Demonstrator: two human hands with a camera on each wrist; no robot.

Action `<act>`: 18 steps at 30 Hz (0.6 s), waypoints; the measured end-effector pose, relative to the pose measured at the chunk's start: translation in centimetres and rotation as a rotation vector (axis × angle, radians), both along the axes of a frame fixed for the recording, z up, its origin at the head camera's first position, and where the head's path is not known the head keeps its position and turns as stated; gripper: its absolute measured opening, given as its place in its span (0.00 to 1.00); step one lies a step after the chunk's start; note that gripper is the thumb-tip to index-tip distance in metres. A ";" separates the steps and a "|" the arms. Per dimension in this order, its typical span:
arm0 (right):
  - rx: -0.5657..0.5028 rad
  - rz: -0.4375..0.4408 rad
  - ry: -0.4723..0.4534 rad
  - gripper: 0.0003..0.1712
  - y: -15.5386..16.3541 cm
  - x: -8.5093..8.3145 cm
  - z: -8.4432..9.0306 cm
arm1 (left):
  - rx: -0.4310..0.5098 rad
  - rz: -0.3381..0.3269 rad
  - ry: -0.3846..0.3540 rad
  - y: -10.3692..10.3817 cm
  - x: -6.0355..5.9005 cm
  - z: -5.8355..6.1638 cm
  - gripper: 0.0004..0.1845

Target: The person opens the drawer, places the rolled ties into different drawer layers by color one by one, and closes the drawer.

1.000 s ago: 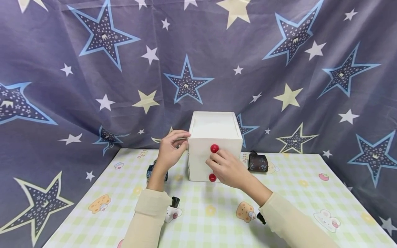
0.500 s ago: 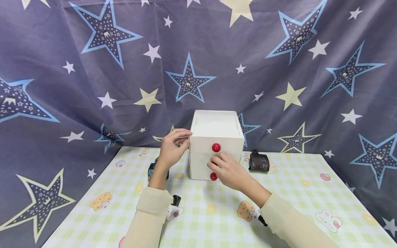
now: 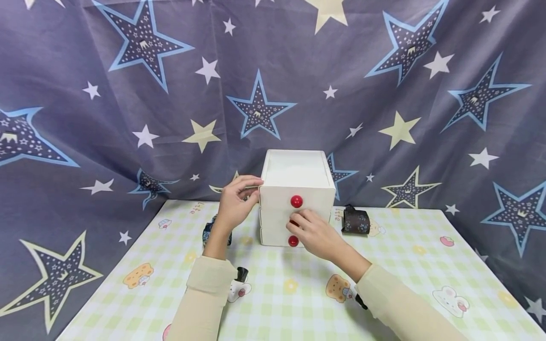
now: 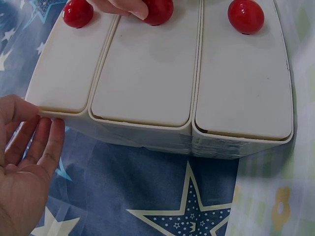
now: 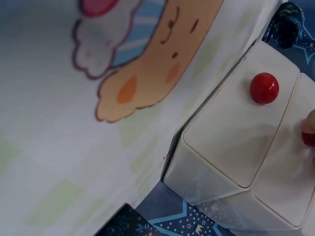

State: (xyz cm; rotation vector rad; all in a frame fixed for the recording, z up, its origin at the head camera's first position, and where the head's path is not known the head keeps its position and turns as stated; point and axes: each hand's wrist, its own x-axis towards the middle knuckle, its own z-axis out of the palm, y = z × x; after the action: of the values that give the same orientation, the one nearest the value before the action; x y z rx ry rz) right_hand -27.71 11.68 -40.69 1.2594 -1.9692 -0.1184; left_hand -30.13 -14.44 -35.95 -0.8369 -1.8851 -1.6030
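A white three-drawer box (image 3: pixel 297 168) stands at the back of the table, all its drawers closed, each with a round red knob. My right hand (image 3: pixel 313 235) pinches the middle knob (image 4: pixel 158 10) between thumb and fingers. Above it sits the top knob (image 3: pixel 296 201), and below it the bottom knob (image 3: pixel 293 241). My left hand (image 3: pixel 236 203) is at the box's upper left edge. In the left wrist view, its fairly straight fingers (image 4: pixel 40 140) rest against the side wall near the front corner.
A dark, flower-patterned cuff-like object (image 3: pixel 356 222) lies right of the box, and a similar blue one (image 3: pixel 209 232) lies partly behind my left wrist. The checked tablecloth (image 3: pixel 264 303) has cartoon prints. A star-patterned curtain (image 3: pixel 298 57) hangs close behind.
The right hand's fingers have shifted slightly at the middle knob, so a bit of its red now shows between them. The left hand stays at the box's edge; the drawers remain closed.
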 end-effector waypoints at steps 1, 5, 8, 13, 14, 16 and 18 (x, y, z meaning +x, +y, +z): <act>-0.001 0.004 0.002 0.15 -0.1 -0.1 0.0 | 0.002 -0.001 0.001 0.0 -0.1 0.0 0.12; -0.001 0.015 0.014 0.13 -0.2 -0.3 -0.1 | 0.004 -0.002 0.004 -0.1 -0.2 0.0 0.12; -0.003 0.021 0.018 0.12 -0.3 -0.5 -0.2 | 0.001 -0.001 0.010 -0.1 -0.1 0.0 0.11; -0.005 0.030 0.042 0.11 -0.5 -0.8 -0.4 | -0.004 0.004 0.003 -0.1 0.0 0.0 0.12; -0.003 0.030 0.048 0.11 -0.5 -0.8 -0.5 | -0.002 0.002 0.000 -0.1 0.0 -0.1 0.12; -0.004 0.031 0.054 0.11 -0.6 -0.9 -0.6 | -0.003 0.001 -0.003 -0.1 0.0 -0.1 0.12; -0.004 0.030 0.054 0.11 -0.6 -0.8 -0.6 | -0.003 -0.001 -0.003 -0.1 -0.1 -0.1 0.12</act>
State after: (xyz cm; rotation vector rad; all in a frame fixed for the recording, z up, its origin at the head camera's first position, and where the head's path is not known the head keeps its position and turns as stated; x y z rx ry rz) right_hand -28.54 11.05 -41.24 1.2699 -1.9028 -0.1323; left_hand -30.20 -14.49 -36.09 -0.8372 -1.8894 -1.6036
